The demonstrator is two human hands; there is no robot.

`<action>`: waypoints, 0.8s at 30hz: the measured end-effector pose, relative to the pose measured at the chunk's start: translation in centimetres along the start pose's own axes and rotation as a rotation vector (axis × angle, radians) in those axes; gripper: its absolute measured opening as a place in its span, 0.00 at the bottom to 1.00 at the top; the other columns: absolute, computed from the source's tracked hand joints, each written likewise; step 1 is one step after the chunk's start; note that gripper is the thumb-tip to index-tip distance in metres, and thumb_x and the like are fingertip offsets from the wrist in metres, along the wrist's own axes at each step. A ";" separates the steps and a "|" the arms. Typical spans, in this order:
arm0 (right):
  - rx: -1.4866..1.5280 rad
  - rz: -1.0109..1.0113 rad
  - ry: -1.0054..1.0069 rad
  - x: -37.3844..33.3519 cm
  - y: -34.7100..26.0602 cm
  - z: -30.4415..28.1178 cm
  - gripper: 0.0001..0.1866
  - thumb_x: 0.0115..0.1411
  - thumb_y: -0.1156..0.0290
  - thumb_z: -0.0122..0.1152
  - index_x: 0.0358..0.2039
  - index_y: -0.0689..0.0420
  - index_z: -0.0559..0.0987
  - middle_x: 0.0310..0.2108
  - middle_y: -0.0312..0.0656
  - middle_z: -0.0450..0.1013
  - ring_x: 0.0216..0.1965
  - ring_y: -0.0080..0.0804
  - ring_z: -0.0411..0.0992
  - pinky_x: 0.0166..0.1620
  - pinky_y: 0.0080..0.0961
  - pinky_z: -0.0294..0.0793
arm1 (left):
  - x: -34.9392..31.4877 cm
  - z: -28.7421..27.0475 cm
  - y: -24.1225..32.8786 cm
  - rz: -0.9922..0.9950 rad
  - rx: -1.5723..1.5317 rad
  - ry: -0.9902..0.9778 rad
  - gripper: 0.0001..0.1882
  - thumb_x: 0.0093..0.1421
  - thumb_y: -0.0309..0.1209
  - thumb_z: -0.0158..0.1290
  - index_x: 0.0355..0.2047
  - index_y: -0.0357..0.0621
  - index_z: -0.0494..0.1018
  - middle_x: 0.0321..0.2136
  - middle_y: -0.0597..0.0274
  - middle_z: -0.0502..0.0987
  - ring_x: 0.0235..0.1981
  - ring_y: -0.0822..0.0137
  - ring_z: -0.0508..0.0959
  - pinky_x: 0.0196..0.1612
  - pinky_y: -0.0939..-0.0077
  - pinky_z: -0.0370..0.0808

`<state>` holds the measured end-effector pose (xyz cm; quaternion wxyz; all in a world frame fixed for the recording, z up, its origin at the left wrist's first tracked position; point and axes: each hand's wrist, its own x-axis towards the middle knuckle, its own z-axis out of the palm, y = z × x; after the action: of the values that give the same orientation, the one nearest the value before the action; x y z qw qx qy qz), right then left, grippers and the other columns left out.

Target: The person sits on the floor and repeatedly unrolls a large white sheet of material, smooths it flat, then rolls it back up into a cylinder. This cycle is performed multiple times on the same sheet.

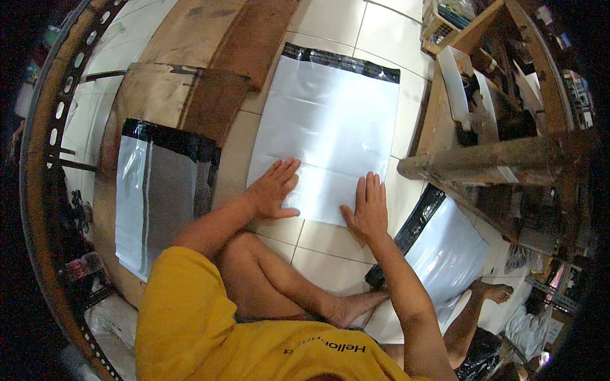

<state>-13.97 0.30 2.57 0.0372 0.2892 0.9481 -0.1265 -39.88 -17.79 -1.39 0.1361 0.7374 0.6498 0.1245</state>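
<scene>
A large white plastic mailing bag [324, 114] with a black strip along its far edge lies flat on the tiled floor in front of me. My left hand [275, 189] rests on its near left corner, fingers stretched out and thumb spread. On the near right corner lies my right hand [368, 206], palm down, fingers straight and thumb apart. Neither hand grips anything. Another white bag with a black edge [155, 190] lies to my left on the cardboard. To my right, a further such bag [438, 247] lies beside my leg, partly hidden by my forearm.
Brown cardboard sheets [165, 89] cover the floor at the left. A wooden shelf frame [470, 159] holding a white tray [454, 82] stands close on the right. A perforated metal rail [54, 127] curves along the left. A plastic bottle [86, 265] lies near it. Another person's bare foot [492, 292] shows at lower right.
</scene>
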 end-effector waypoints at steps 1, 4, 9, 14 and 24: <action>0.010 0.003 -0.024 0.3 -0.5 -0.9 0.45 0.59 0.49 0.63 0.64 0.72 0.61 0.68 0.64 0.53 0.71 0.61 0.48 0.73 0.51 0.44 | -0.2 -0.4 0.3 -0.038 0.032 -0.057 0.49 0.54 0.63 0.55 0.63 0.36 0.62 0.70 0.34 0.49 0.72 0.39 0.49 0.72 0.45 0.45; 0.200 -0.155 0.152 3.4 -2.7 -1.4 0.41 0.57 0.58 0.67 0.64 0.69 0.63 0.67 0.63 0.56 0.69 0.62 0.53 0.71 0.52 0.49 | -0.1 -0.7 0.7 -0.045 0.024 -0.019 0.48 0.55 0.63 0.55 0.66 0.43 0.61 0.70 0.36 0.49 0.72 0.39 0.49 0.73 0.45 0.44; 0.337 -0.880 -0.017 12.6 -11.5 0.7 0.34 0.65 0.53 0.53 0.63 0.64 0.67 0.69 0.50 0.58 0.72 0.46 0.52 0.73 0.46 0.48 | -1.2 0.8 0.4 -0.146 -0.101 -0.249 0.45 0.57 0.66 0.49 0.64 0.46 0.64 0.67 0.39 0.56 0.70 0.37 0.51 0.72 0.46 0.45; 0.192 -1.140 -0.070 19.5 -10.7 3.8 0.37 0.69 0.44 0.39 0.67 0.62 0.63 0.71 0.48 0.55 0.73 0.40 0.49 0.75 0.44 0.41 | 0.6 -1.0 0.5 -0.148 -0.160 -0.394 0.46 0.56 0.66 0.50 0.64 0.45 0.64 0.66 0.39 0.58 0.67 0.38 0.57 0.68 0.42 0.52; -0.031 -0.913 0.096 33.6 -6.4 1.8 0.40 0.71 0.43 0.36 0.71 0.62 0.54 0.73 0.49 0.49 0.75 0.41 0.44 0.75 0.39 0.38 | 0.6 -1.8 0.4 -0.069 -0.127 -0.140 0.48 0.53 0.65 0.55 0.66 0.47 0.61 0.69 0.35 0.52 0.70 0.37 0.53 0.70 0.42 0.51</action>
<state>-45.44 12.84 -2.65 -0.0622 -0.1532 0.9809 -0.1021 -40.11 -17.14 0.43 0.2320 0.7112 0.6547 0.1089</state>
